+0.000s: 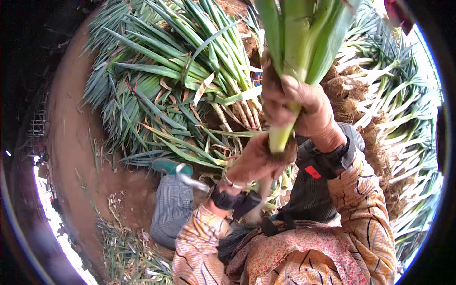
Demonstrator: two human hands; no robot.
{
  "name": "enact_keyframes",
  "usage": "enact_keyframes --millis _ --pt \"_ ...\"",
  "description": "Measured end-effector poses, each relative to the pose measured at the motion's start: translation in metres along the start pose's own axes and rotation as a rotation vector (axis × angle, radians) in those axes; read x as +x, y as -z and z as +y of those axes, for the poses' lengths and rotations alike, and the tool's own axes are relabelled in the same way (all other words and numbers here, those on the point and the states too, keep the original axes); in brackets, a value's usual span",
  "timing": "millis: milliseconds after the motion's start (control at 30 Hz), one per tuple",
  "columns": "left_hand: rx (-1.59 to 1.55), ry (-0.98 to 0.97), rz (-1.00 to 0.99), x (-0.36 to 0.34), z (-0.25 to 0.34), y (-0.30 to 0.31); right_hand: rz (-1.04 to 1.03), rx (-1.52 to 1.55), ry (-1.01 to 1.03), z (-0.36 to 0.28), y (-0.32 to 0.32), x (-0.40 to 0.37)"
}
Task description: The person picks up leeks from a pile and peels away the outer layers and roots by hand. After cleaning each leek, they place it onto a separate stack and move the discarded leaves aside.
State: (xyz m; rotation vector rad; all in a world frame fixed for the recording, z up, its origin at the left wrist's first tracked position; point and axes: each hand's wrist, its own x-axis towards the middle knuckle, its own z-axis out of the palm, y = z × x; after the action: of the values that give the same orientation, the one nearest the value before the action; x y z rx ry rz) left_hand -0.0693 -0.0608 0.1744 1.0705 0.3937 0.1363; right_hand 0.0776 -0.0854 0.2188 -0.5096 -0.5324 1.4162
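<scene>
A thick leek (296,52) with broad green leaves stands nearly upright at the top centre, its pale base pointing down. Around its stalk, the fingers of my right hand (308,107) are closed. My left hand (256,160) is curled against the root end of the same leek, slightly blurred, with its fingers closed there. The roots are mostly hidden by that hand. A thin bangle shows on the left wrist, and dark bands are on both wrists.
A large heap of leeks (190,57) lies at the upper left. More leeks with brown roots (380,114) are stacked along the right. Cut leaf scraps (137,251) litter the ground at lower left. A blurred shiny object (191,180) is beside a green shoe (168,166).
</scene>
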Motion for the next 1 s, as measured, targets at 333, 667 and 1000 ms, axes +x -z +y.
enact_keyframes --millis 333,667,1000 --pt "-0.632 -0.042 0.031 -0.050 -0.031 -0.031 -0.736 0.423 0.028 0.013 0.005 0.010" --pt "-0.938 -0.481 0.384 -0.153 -0.033 -0.021 -0.314 0.305 0.382 -0.047 0.038 0.019" --pt "0.221 -0.244 0.921 -0.175 -0.018 -0.023 -0.325 0.483 0.335 -0.047 0.048 0.016"
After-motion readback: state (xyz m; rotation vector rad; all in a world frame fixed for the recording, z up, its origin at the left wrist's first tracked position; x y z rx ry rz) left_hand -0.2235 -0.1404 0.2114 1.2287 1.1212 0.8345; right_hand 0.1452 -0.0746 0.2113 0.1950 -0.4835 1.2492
